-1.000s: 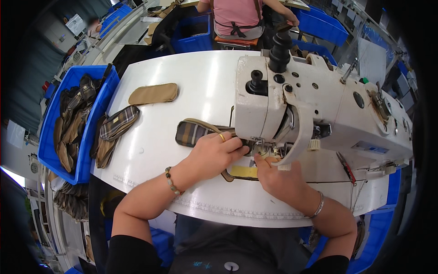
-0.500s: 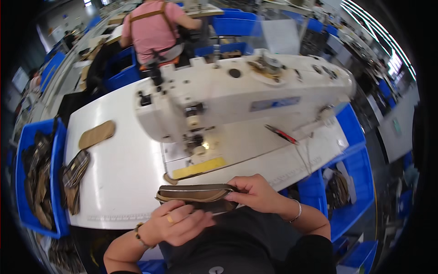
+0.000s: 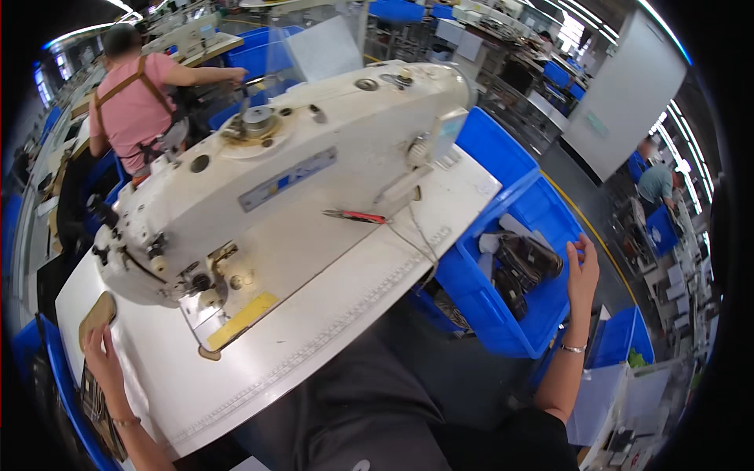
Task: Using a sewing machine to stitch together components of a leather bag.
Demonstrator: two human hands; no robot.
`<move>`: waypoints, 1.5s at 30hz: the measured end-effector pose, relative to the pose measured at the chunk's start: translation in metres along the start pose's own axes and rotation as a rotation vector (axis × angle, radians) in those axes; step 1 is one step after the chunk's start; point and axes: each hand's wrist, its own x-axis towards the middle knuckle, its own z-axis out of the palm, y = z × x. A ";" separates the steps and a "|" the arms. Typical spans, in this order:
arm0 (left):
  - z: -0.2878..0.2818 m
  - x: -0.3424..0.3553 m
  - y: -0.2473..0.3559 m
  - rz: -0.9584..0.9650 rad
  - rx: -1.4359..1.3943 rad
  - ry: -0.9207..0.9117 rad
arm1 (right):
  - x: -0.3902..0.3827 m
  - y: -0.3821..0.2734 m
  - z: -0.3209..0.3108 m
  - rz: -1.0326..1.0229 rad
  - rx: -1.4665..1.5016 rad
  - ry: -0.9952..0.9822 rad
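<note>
"What's in each hand?"

"The left hand has its fingers on the near end of a tan oval piece, at the left end of the bench; from here I can't tell whether they grip it. The right hand looks bare, fingers loosely spread, by the right rim of the right blue bin, where dark pouches lie."

"Could anything go wrong?"

"That tan oval piece is near the bench's left edge, so a careless sweep leftward could knock it off, perhaps into the left blue bin. And the cord of the red-handled snips trails by the near edge — a passing forearm could snag it and drag them down."

"What's changed since half a second ago?"

"Both hands were together then, on a pouch before the chest. Now they're wide apart — one left, one right — and that pouch has left them. Whether it's among those in the right blue bin, I can't tell. The wearer's view has swung rightward too."
</note>
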 end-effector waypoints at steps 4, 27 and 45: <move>0.005 0.015 -0.009 -0.096 0.021 -0.045 | -0.037 -0.131 0.068 -0.337 0.216 -0.342; -0.019 -0.023 0.172 0.049 -0.655 -0.601 | -0.213 -0.391 0.178 -1.894 0.927 -0.850; -0.092 -0.022 -0.075 -0.419 0.241 -0.199 | -0.215 -0.394 0.191 -1.887 0.881 -0.800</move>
